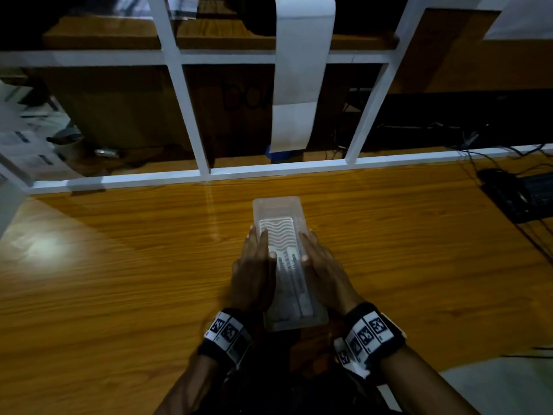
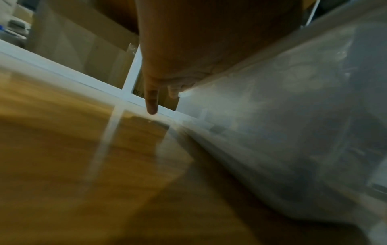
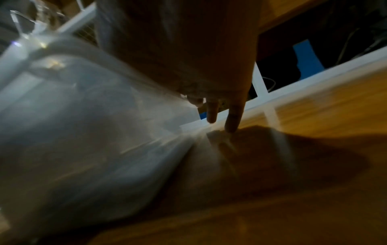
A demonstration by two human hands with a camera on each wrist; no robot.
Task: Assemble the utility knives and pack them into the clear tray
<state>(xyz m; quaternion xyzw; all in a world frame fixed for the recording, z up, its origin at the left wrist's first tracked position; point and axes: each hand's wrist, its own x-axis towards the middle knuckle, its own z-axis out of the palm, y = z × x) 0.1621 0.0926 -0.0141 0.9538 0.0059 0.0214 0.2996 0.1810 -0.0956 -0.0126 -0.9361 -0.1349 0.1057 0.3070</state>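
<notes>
1. At the left, the person's left hand (image 1: 254, 274) lies flat along the left side of the clear tray (image 1: 278, 206), fingers straight and together, thumb resting on the tray's top. In the left wrist view its fingers (image 2: 151, 106) point past the tray's wall (image 2: 293, 116) toward the far edge of the bench (image 1: 119, 265).
2. In the middle, the tray stands lengthwise on the bench between both hands. White utility knives (image 1: 291, 283) appear to lie inside it, side by side.
3. At the right, the right hand (image 1: 324, 274) mirrors the left: flat against the tray's right side, fingers extended, thumb on top, gripping nothing by curling.
4. Judged from this, the packing looks done or nearly so, and the hands are squaring or pressing the tray. The next move probably calls for an even squeeze from both sides so the light tray neither tilts nor slides on the smooth wood.
5. Hard to make out: how many knives there are, whether each is fully assembled, and whether a lid covers the tray. Both wrist views are blurred, and the scene is dim. The near end of the tray sits partly between the wrists.
</notes>
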